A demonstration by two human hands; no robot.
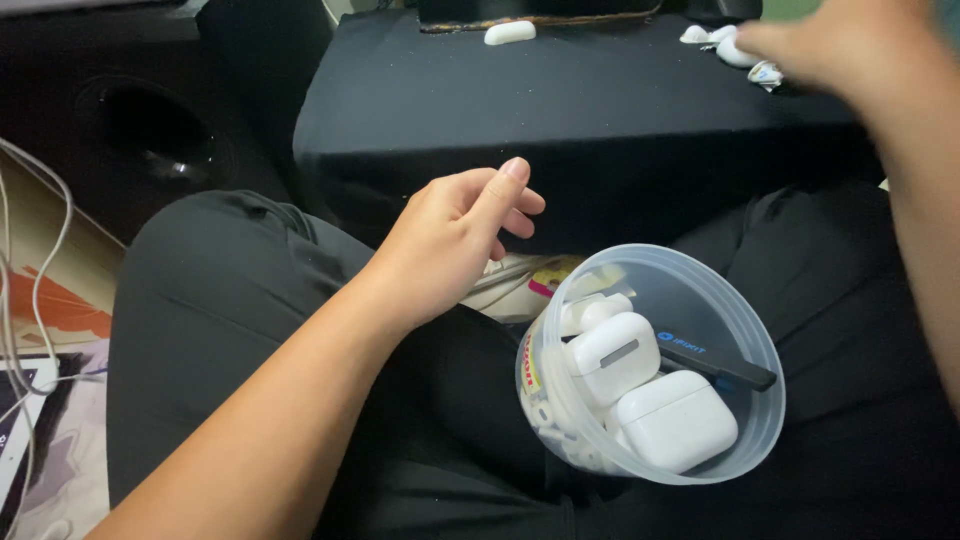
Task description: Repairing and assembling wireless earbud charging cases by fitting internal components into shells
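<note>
My left hand (455,240) hovers over my lap with its fingers loosely curled and nothing in it, just left of a clear plastic tub (745,310). The tub rests between my thighs and holds several white earbud cases (675,420) and a slim black tool (715,362). My right hand (830,45), blurred, reaches over the far right of a black cloth-covered surface (560,100), close to a few small white earbud parts (735,50). Whether it holds one of them is unclear.
A single white earbud case (510,32) lies at the back of the black surface. White cables (30,290) and printed paper (60,300) lie on the floor at the left. Dark equipment (140,120) stands behind them.
</note>
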